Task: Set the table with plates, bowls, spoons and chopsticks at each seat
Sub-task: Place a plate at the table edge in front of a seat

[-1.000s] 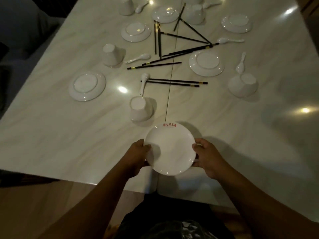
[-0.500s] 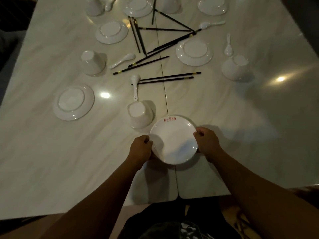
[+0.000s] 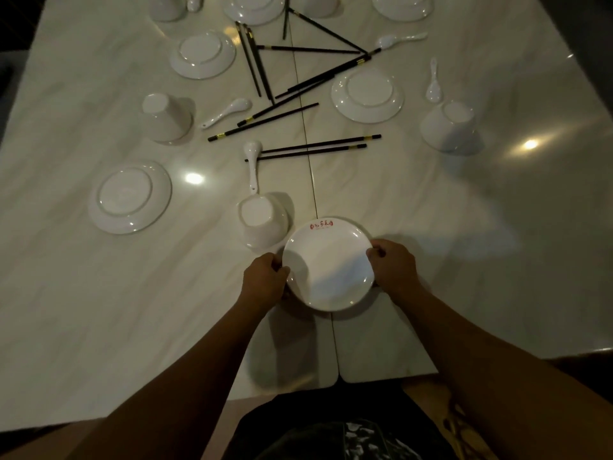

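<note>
The pale marble table [image 3: 99,293] fills most of my view, with a thin seam [image 3: 307,134] running away from me down its middle.

My left hand [image 3: 263,282] and right hand [image 3: 393,263] each curl round opposite edges of a white plate [image 3: 328,263], thumbs over the rim and fingers underneath. This plate sits right side up across the seam, near my edge of the table. I cannot tell whether it rests on the surface or is just above it.

Three more plates lie face down: the left plate [image 3: 129,197], the far-left plate [image 3: 203,54] and the right plate [image 3: 367,94]. Others are cut off at the far edge.

The nearest bowl [image 3: 262,224] stands upside down, just beside the held plate on its left. The left bowl [image 3: 166,117] and the right bowl [image 3: 447,126] are upside down too.

Black chopsticks with gold bands are scattered in the middle. The nearest pair [image 3: 315,149] lies side by side across the seam, and the rest cross in a loose tangle [image 3: 298,78].

The nearest spoon [image 3: 252,161] lies with its handle towards the nearest bowl and its head touching the nearest pair. A second spoon [image 3: 229,111] lies by the left bowl, and a third spoon [image 3: 433,83] lies beyond the right bowl.

A small red logo [image 3: 322,224] is printed on the far rim of the held plate. Its characters are too small and blurred to read.
</note>
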The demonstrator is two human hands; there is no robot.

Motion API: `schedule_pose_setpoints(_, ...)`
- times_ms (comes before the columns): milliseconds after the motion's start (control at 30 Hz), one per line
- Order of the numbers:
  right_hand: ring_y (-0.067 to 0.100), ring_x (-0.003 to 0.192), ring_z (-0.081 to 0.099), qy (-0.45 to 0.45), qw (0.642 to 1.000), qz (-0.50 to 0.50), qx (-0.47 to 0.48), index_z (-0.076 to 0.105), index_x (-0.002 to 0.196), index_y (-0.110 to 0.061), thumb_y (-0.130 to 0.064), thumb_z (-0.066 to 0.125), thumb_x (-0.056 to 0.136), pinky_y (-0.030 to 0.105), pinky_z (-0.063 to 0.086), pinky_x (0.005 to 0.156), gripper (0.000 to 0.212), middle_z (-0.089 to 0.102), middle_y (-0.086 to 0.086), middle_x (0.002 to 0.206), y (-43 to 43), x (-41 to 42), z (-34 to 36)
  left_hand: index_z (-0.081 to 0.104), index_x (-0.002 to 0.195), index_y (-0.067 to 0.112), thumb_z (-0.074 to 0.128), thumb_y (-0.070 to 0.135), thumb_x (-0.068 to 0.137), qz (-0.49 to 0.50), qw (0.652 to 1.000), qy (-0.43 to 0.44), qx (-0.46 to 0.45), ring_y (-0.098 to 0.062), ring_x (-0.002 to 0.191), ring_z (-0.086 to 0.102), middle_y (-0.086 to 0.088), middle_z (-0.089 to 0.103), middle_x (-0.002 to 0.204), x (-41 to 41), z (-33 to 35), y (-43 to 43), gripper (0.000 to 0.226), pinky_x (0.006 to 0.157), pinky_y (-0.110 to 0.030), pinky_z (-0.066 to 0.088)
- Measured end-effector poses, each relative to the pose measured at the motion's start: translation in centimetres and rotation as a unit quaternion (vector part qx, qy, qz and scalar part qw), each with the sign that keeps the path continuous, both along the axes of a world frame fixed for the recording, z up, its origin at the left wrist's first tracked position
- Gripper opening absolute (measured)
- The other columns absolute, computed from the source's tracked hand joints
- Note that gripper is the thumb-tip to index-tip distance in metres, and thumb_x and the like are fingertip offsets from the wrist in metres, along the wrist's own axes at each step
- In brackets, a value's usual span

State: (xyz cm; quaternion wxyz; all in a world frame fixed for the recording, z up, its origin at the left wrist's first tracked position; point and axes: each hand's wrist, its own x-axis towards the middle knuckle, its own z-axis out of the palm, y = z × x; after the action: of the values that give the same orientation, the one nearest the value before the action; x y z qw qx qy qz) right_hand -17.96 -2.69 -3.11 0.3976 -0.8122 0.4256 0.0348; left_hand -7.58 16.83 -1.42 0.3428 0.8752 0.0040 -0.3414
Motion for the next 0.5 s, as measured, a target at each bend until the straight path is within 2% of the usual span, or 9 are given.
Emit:
schedule_pose_setpoints(67,0.027,0.086,0.059,0.006,1.0,0.017,0.002,0.069,0.096,-0.009,-0.018,0.051,0.09,0.025,0.037,0.074,0.02,0.069,0.012,0.092,-0.3,0.0,0.1,0.059,0.099,0.011,0.057,0.022,0.091,0.0,1.0,0.003,0.006,-0.027,0.077,0.068,-0.01,0.066,0.091,0.2,0.3,0.0,0.014,0.074,-0.043,0.059)
schedule_pose_setpoints(133,0.023,0.081,0.054,0.011,0.999,0.036,0.008,0.066,0.095,-0.011,-0.024,0.052,0.089,0.025,0.036,0.073,0.02,0.065,0.009,0.089,-0.7,0.2,0.2,0.058,0.091,0.014,0.054,0.029,0.091,-0.009,0.999,-0.032,0.038,-0.025,0.075,0.066,-0.008,0.067,0.085,0.3,1.0,0.1,0.016,0.073,-0.038,0.057)
schedule_pose_setpoints(200,0.026,0.085,0.055,0.002,0.999,0.048,-0.002,0.065,0.097,-0.013,-0.031,0.054,0.087,0.027,0.038,0.074,0.023,0.061,0.01,0.092,-1.2,0.7,0.0,0.057,0.085,0.012,0.05,0.029,0.092,0.003,0.995,-0.09,0.051,-0.023,0.073,0.063,-0.007,0.065,0.079,0.6,1.9,0.3,0.02,0.066,-0.033,0.052)
schedule_pose_setpoints(233,0.028,0.092,0.057,-0.005,0.998,0.056,-0.014,0.065,0.104,-0.013,-0.031,0.056,0.087,0.028,0.041,0.079,0.027,0.061,0.012,0.1,-1.5,1.1,-0.1,0.057,0.086,0.012,0.05,0.028,0.092,0.004,0.99,-0.132,0.051,-0.022,0.074,0.061,-0.006,0.063,0.082,0.9,2.3,0.4,0.018,0.065,-0.03,0.049)
schedule_pose_setpoints(300,0.03,0.107,0.055,-0.016,0.996,0.082,-0.038,0.063,0.117,-0.013,-0.027,0.059,0.087,0.032,0.042,0.093,0.033,0.057,0.015,0.119,-2.0,2.2,0.1,0.058,0.098,0.012,0.052,0.026,0.091,-0.035,0.97,-0.231,0.061,-0.02,0.085,0.056,-0.007,0.057,0.099,1.7,3.3,0.6,0.017,0.073,-0.028,0.046)
schedule_pose_setpoints(367,0.03,0.118,0.051,-0.024,0.991,0.122,-0.047,0.061,0.122,-0.014,-0.024,0.06,0.088,0.036,0.041,0.102,0.035,0.05,0.014,0.131,-2.4,3.8,0.6,0.055,0.115,0.012,0.056,0.027,0.09,-0.097,0.945,-0.302,0.082,-0.026,0.107,0.05,-0.012,0.048,0.12,2.8,4.2,0.2,0.029,0.088,-0.032,0.045)
schedule_pose_setpoints(433,0.029,0.128,0.044,-0.024,0.979,0.193,-0.06,0.058,0.127,-0.015,-0.024,0.057,0.091,0.038,0.037,0.108,0.038,0.045,0.01,0.139,-2.8,5.4,0.9,0.046,0.131,0.018,0.061,0.03,0.087,-0.149,0.934,-0.309,0.101,-0.031,0.125,0.037,-0.013,0.035,0.139,4.3,5.0,-0.7,0.048,0.1,-0.039,0.041)
schedule_pose_setpoints(500,0.027,0.138,0.033,0.0,0.963,0.261,-0.064,0.051,0.134,-0.018,-0.028,0.054,0.093,0.039,0.03,0.114,0.042,0.038,0.009,0.148,-3.1,7.1,0.9,0.032,0.142,0.029,0.065,0.034,0.083,-0.212,0.93,-0.263,0.144,-0.035,0.137,0.022,-0.009,0.018,0.153,6.0,5.0,-1.5,0.068,0.107,-0.048,0.034)
